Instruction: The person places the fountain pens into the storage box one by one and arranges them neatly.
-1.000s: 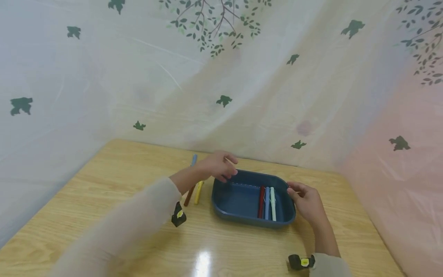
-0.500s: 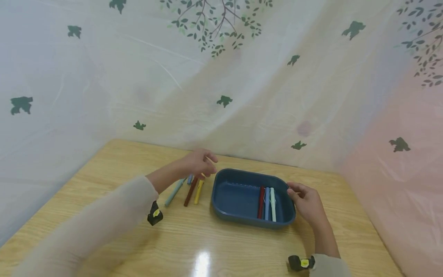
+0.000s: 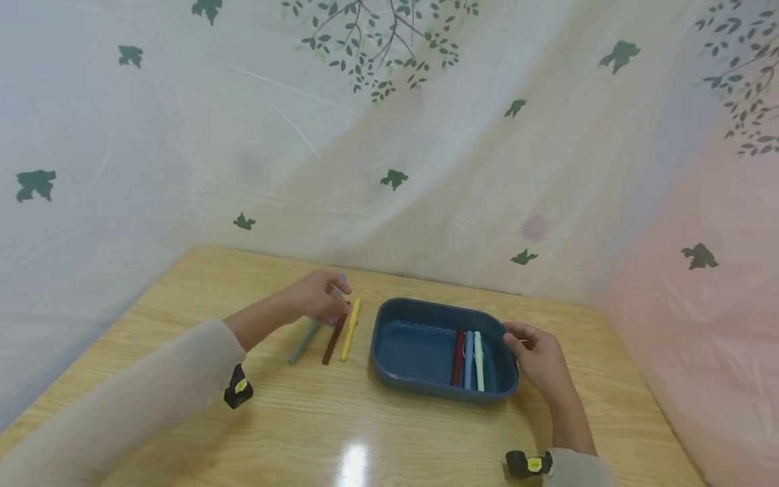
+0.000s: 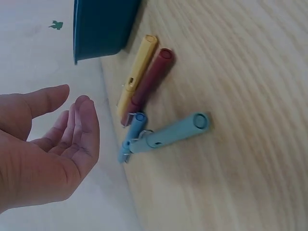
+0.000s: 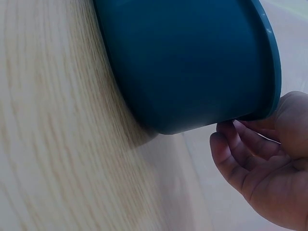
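My left hand (image 3: 316,295) hovers over the loose pens left of the dark blue tray, fingers loosely bent. Nothing sits between its thumb and fingertips in the left wrist view. Below it lie a yellow pen (image 4: 141,62), a dark red pen (image 4: 153,79), a blue pen (image 4: 136,126) and a pale green pen (image 4: 178,131) whose clip end touches or overlaps the blue one. My right hand (image 3: 538,355) grips the rim of the blue tray (image 3: 414,352) at its right back corner. Inside the tray, a red pen (image 3: 458,358), a blue pen (image 3: 468,360) and a mint pen (image 3: 479,362) lie side by side.
The wooden table (image 3: 274,419) carries the tray and pens. A pale curtain (image 3: 292,169) printed with leaves hangs behind its back edge and along the sides. A black wrist device (image 3: 238,389) sits at the left sleeve.
My left hand has moved left from over the tray's left back corner to above the loose pens. The yellow and dark red pens are more uncovered. The right hand stays at the tray's rim.
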